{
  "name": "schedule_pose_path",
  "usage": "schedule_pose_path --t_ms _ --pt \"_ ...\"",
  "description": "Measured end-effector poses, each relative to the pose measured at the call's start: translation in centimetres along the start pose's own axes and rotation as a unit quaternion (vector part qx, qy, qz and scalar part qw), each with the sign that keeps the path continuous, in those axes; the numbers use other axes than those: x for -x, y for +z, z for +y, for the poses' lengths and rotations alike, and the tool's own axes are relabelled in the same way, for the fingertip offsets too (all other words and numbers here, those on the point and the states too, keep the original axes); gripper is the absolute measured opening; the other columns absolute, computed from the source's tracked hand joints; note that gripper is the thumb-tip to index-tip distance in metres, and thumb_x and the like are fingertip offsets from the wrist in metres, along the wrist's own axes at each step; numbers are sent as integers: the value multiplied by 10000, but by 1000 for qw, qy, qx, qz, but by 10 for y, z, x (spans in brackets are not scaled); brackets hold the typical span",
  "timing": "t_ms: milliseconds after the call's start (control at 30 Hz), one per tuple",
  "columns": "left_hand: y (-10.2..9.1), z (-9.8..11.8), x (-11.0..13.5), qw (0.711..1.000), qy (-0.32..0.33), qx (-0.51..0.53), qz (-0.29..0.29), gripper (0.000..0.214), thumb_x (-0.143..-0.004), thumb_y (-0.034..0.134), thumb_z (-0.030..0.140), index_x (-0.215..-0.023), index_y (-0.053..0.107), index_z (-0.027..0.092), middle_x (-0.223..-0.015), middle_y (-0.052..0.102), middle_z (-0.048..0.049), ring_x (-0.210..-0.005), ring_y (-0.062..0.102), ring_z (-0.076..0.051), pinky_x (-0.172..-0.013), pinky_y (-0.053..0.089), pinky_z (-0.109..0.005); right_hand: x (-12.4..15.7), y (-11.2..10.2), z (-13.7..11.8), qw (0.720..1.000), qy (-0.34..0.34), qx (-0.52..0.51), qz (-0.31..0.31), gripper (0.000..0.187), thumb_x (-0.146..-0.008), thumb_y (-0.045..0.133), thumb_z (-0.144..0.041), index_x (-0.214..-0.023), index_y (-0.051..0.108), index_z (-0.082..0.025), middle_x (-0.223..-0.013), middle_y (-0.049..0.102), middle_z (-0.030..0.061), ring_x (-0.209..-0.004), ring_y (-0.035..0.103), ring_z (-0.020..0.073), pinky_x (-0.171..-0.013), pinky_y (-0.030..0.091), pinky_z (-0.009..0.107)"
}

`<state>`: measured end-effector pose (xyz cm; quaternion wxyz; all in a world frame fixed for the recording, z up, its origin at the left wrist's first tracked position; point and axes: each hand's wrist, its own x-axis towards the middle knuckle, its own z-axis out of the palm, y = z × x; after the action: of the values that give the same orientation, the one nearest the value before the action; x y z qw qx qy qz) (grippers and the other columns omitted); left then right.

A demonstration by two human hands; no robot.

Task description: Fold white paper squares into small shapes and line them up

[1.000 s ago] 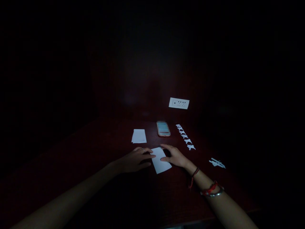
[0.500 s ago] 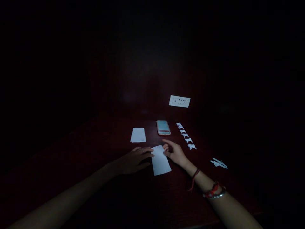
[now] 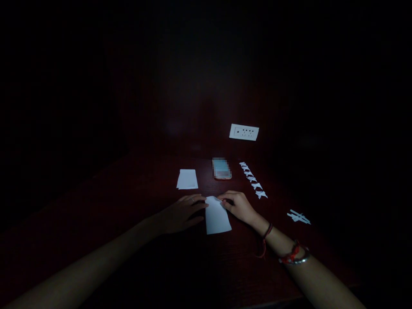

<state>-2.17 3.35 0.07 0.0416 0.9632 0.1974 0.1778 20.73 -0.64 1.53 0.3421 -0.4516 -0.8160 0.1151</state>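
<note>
A white sheet of paper lies on the dark reddish table between my hands. My left hand, with a ring on one finger, rests at the sheet's left edge, fingers stretched out and the tips touching the paper. At the top right corner, my right hand pinches the paper between thumb and fingers. That corner looks slightly lifted or bent. Red string bracelets and a silver bangle circle the right wrist and forearm.
Beyond my left hand lies a small stack of white paper. A phone sits behind the sheet. To its right runs a row of folded white paper pieces, with paper strips farther right. A socket panel is on the wall.
My right hand's fingers have closed on the sheet's top right corner, which now looks bent. The left hand stays at the left edge. The view has shifted slightly.
</note>
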Motion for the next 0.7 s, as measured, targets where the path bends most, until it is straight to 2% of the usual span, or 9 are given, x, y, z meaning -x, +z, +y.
schedule_pose_path --t_ms 200,333,467,700 --pt "0 1 0 1000 1 5 13 354 -828 426 327 -1172 395 247 -1231 368 -50 -1124 327 -231 -914 296 -398 0 2 2 998 11 -19 54 328 -689 496 -78 -983 578 -197 -917 541 44 -737 520 118 -691 428 252" --pt "1 0 0 1000 1 3 17 354 -828 427 322 -1173 394 249 -1231 367 -51 -1119 336 -234 -906 303 -402 0 5 7 996 35 -47 62 388 -673 502 -84 -1040 540 -203 -832 541 27 -672 513 103 -645 435 239" --pt "1 1 1 1000 -1 -5 21 368 -820 437 332 -1177 391 253 -1245 349 -51 -1132 318 -242 -906 305 -409 0 7 11 988 72 -89 105 389 -680 486 -116 -1063 513 -180 -802 562 18 -677 521 100 -664 445 237" --pt "-1 4 2 1000 -6 -13 5 344 -833 420 311 -1172 397 261 -1252 340 -38 -1139 308 -230 -915 297 -405 1 5 8 989 100 -63 92 365 -667 486 -107 -1023 550 -153 -760 600 17 -665 547 108 -666 448 236"
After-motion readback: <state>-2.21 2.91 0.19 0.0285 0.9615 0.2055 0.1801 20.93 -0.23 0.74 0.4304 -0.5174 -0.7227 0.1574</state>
